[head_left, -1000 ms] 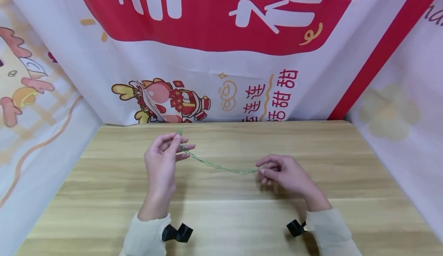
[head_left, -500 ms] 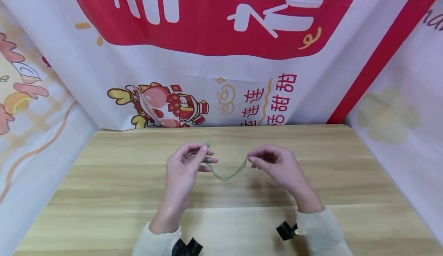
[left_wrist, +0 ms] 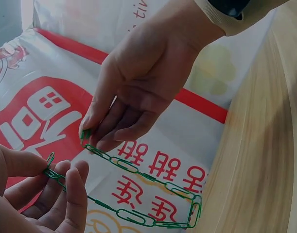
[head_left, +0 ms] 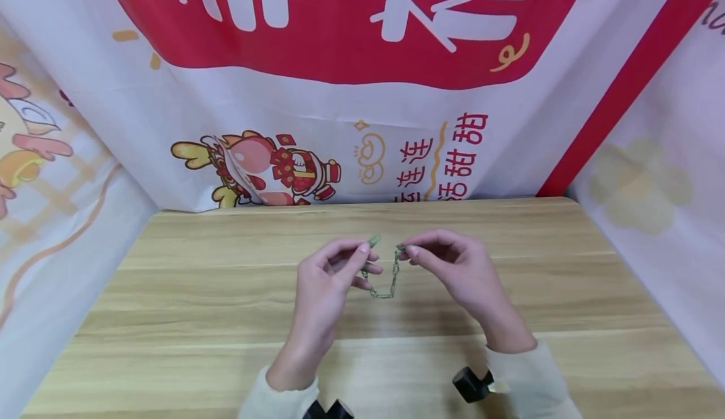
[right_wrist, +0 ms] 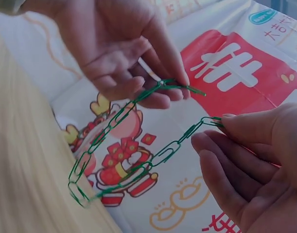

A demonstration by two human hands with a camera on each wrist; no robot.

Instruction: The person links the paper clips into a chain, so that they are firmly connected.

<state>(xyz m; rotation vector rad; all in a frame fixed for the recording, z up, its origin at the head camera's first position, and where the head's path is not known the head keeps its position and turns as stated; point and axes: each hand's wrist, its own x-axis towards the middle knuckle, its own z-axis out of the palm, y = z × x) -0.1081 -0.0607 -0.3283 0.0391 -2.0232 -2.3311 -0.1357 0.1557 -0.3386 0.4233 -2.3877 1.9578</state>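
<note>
A chain of green paper clips [head_left: 394, 271] hangs in a U between the two hands, above the table. My left hand [head_left: 323, 290] pinches one end between thumb and index finger, with an end paper clip [left_wrist: 51, 159] sticking out past the fingertips. The other end is pinched by my right hand [head_left: 461, 274], whose thumb and index finger cover part of the last clip [right_wrist: 212, 120]. Linked clips [right_wrist: 166, 153] droop to a bend at the bottom of the loop. The two sets of fingertips are close together but apart.
Under the hands is a light wooden table [head_left: 170, 318]. A white and red printed cloth [head_left: 317, 101] stands at its back edge, with more printed cloth [head_left: 629, 280] along the right side. A black device [head_left: 472, 384] sits at the right sleeve.
My left hand has moved right towards my right hand, which has come slightly left and up. The chain, stretched in a shallow curve before, now hangs in a narrow U.
</note>
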